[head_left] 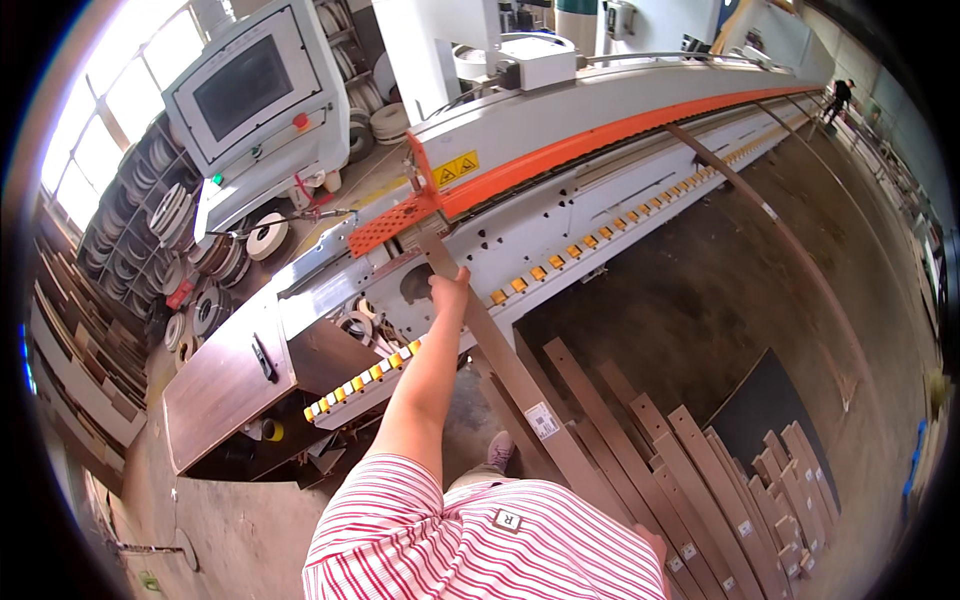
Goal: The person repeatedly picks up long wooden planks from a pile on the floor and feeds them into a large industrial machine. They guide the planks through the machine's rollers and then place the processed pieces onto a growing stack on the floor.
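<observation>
A long brown board [497, 350] with a white label slants from the machine down toward my right side. Near its far end my left hand [450, 291] grips it, the arm stretched forward. That far end lies at the front of the long edge-banding machine [560, 150], under the orange guard [400, 222]. My right hand [652, 546] shows only partly at the lower edge, beside the board's near end; its fingers are mostly hidden. A row of yellow rollers [556, 262] runs along the machine's front rail, next to the board.
Several labelled brown boards [640, 470] stand stacked at my right. A control panel [250, 90] rises at the far left, with rolls of edge tape [267, 237] below. A wooden cabinet [225, 385] holds a utility knife [263, 357] on top. Another person [840, 98] stands far right.
</observation>
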The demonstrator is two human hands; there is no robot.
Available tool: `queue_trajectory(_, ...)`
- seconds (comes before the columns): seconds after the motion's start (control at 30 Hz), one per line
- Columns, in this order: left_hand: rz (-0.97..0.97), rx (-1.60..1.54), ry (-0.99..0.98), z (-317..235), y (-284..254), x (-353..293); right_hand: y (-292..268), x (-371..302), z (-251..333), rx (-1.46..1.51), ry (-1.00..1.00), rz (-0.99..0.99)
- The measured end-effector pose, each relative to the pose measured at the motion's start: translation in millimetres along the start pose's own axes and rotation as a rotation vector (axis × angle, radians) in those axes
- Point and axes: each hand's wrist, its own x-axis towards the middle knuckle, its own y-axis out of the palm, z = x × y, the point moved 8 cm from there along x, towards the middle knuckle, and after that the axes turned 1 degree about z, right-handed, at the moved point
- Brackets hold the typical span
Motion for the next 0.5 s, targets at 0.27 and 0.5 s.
queue_trajectory(0.27,-0.009,-0.121,-0.001,-0.5,0.9,19.4,-1.3,52.3,56.5,-0.093,0.069,0.181)
queue_trajectory(0.5,0.02,-0.084,-0.003,-3.2,-4.5,47.1,-1.9,68.0,93.6,-0.135,0.023,0.25)
